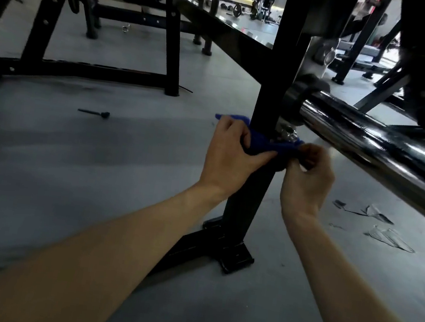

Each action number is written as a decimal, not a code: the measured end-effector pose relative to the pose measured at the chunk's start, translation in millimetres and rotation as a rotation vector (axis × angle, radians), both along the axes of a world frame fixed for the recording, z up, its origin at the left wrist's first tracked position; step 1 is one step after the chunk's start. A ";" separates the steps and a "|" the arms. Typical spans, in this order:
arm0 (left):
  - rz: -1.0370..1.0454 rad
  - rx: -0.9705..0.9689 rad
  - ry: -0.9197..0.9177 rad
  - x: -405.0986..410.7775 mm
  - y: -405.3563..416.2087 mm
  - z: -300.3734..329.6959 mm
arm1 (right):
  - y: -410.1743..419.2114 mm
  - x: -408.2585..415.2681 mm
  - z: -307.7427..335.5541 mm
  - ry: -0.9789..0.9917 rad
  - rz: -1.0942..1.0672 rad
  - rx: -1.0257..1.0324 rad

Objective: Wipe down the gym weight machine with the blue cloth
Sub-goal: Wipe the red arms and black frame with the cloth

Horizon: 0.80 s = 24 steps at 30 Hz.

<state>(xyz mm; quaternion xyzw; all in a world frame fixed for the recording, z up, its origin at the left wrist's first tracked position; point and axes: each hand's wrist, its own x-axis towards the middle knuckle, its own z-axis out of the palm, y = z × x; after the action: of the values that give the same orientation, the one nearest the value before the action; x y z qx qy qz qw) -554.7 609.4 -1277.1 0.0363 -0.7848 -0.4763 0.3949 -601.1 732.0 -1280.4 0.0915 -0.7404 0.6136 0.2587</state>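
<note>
Both my arms are bare, no sleeves w/in view. My left hand (230,151) & right hand (307,174) have no gloves. No rings or watch either.

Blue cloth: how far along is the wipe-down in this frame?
Done: nothing shows as finished. In hand: the blue cloth is wrapped round the black upright post, gripped by the left hand and right hand. Left: the post's lower part, its foot and the chrome bar look untouched.
</note>
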 end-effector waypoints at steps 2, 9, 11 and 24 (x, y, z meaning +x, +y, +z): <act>-0.022 0.002 -0.065 -0.5 -0.7 -28.5 | 0.2 -3.5 -34.8 -0.015 -0.006 0.090; -0.123 -0.067 -0.596 -2.7 -2.7 -129.9 | 6.1 0.8 -142.1 -0.443 0.063 0.351; -0.099 -0.017 -0.541 -0.5 -1.5 -129.6 | 8.5 -1.5 -130.0 -0.365 0.036 0.301; -0.118 -0.050 -0.532 -15.6 -1.9 -175.9 | 4.6 3.9 -187.9 -0.259 -0.028 0.359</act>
<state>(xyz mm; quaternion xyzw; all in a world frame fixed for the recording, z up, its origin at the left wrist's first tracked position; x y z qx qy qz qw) -570.3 607.5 -1453.0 0.1047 -0.8733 -0.4525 0.1471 -597.2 736.6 -1468.2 0.0465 -0.8661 0.4748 0.1495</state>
